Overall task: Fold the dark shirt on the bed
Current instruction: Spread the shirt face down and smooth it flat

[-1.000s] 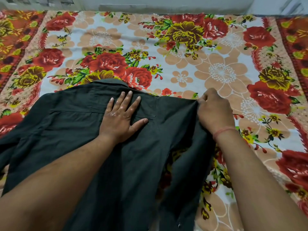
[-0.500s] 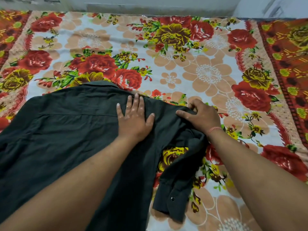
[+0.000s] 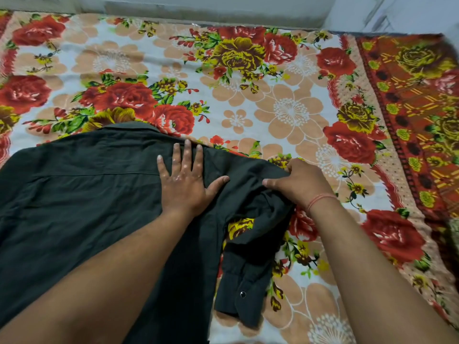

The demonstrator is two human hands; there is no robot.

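Two bare hands work on a dark shirt [image 3: 74, 207] that lies back-up on the bed [image 3: 285, 115], spread over the near left part of a sheet printed with big red, yellow and peach flowers. The shirt's collar [image 3: 129, 126] points away from the person, toward the pale wall [image 3: 223, 8] beyond the bed's far edge. The left hand [image 3: 186, 180] lies flat on the upper back of the shirt just below the collar line, fingers straight and slightly spread, thumb stretched out to the right, pressing the cloth down. The right hand [image 3: 298, 181] sits just beside it at the shirt's right shoulder, fingers curled down over the shoulder edge and gripping the fabric there, thumb pointing left along the cloth toward the other thumb; the two thumbs are near each other but not touching. A thin red thread [image 3: 320, 198] circles the right wrist. Below the right hand the sleeve [image 3: 250, 244] hangs back toward the person in a loose bunched fold, with a patch of flowered sheet showing between it and the shirt body. The sleeve's cuff [image 3: 233, 301] lies flat on the sheet at the near end, and a small shiny snap button [image 3: 242, 294] shows on it.
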